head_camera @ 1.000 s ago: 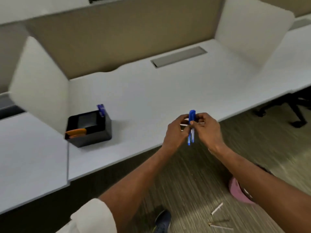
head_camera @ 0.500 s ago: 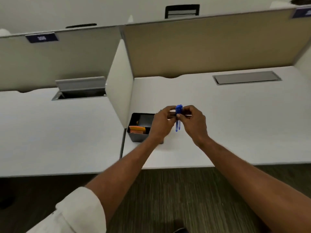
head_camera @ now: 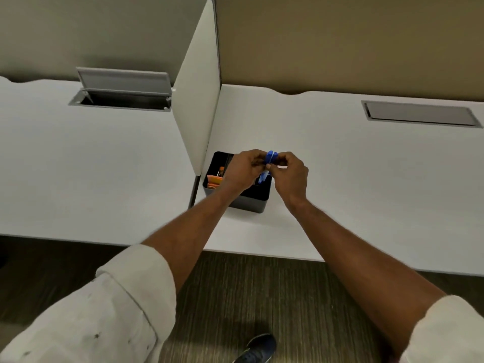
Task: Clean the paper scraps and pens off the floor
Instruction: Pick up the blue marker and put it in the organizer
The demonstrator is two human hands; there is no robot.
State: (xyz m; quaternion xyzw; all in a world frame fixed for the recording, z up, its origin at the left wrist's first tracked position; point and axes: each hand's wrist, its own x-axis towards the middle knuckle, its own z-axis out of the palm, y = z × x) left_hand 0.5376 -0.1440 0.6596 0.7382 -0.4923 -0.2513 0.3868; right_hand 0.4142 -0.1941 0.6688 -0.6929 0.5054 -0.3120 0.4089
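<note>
Two blue pens (head_camera: 269,159) are pinched upright between my left hand (head_camera: 245,169) and my right hand (head_camera: 290,171), fingertips meeting at the caps. Both hands hover right above a black desk organizer box (head_camera: 251,203) on the white desk. Orange items (head_camera: 214,180) lie in the box's left compartment. The pens' lower ends dip toward the box's right compartment. My left hand hides the middle of the box. No paper scraps show in this view.
A white divider panel (head_camera: 199,100) stands just left of the box. A raised grey cable hatch (head_camera: 123,90) is on the left desk, a closed one (head_camera: 419,117) at right. Below are striped carpet (head_camera: 262,297) and my dark shoe (head_camera: 258,348).
The view swung left and closer to the desk. Both hands carried the blue pens from above the desk edge to directly over the black box.
</note>
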